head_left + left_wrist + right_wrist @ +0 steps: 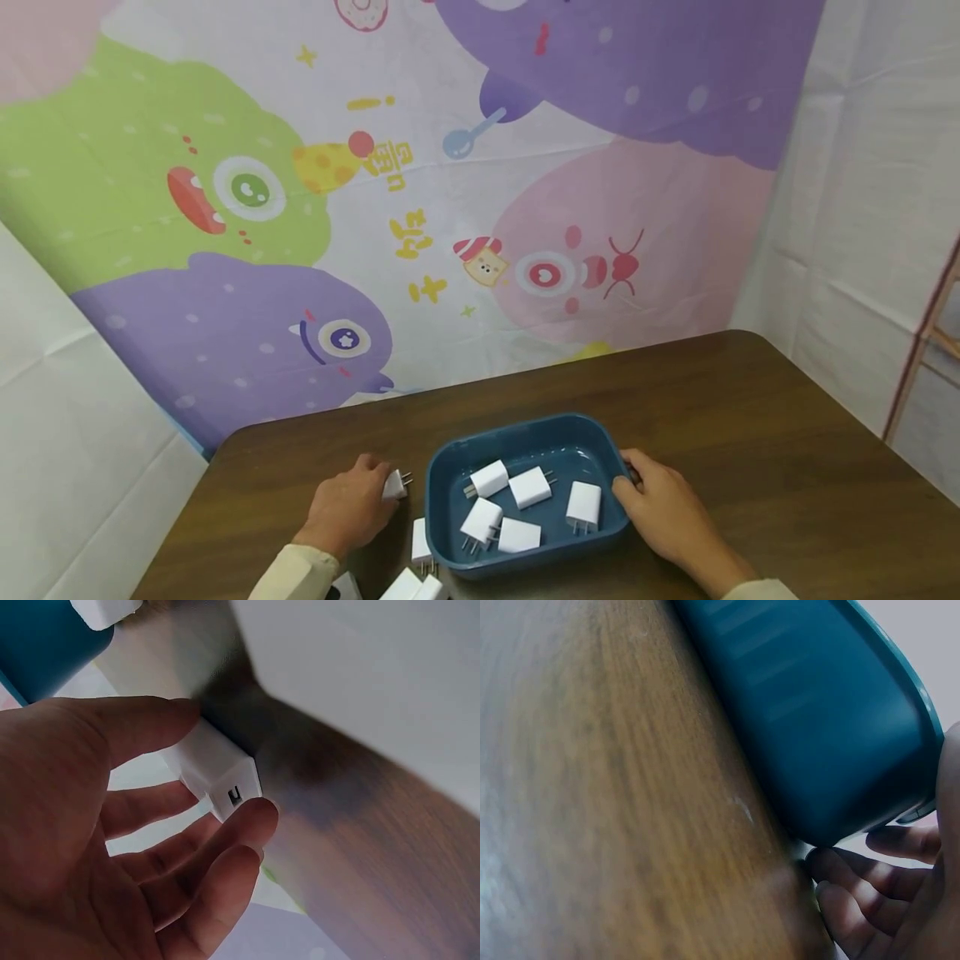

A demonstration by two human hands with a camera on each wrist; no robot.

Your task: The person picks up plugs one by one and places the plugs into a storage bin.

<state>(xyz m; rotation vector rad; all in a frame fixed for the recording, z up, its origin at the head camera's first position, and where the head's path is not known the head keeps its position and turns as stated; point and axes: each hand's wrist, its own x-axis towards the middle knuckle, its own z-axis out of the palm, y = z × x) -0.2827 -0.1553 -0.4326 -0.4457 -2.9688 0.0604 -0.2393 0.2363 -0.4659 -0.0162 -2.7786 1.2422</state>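
On the table to the left of the blue plastic tray [543, 557], my left hand [347, 507] holds a white plug-in charger [393, 486]. Its metal prongs point right, towards the tray. In the left wrist view the thumb lies along one side of this charger [214, 761] and the fingers curl round the other, with the USB port facing out. My right hand [666, 504] grips the tray's right end, thumb at the rim and fingers against the outside. Inside the tray several white chargers [531, 487] lie loosely, prongs in different directions.
More white chargers sit left of the tray: one [421, 542] close against its side, others [405, 585] at the bottom edge of the head view. The brown wooden table [712, 400] ends at a cartoon-printed cloth [450, 333] behind.
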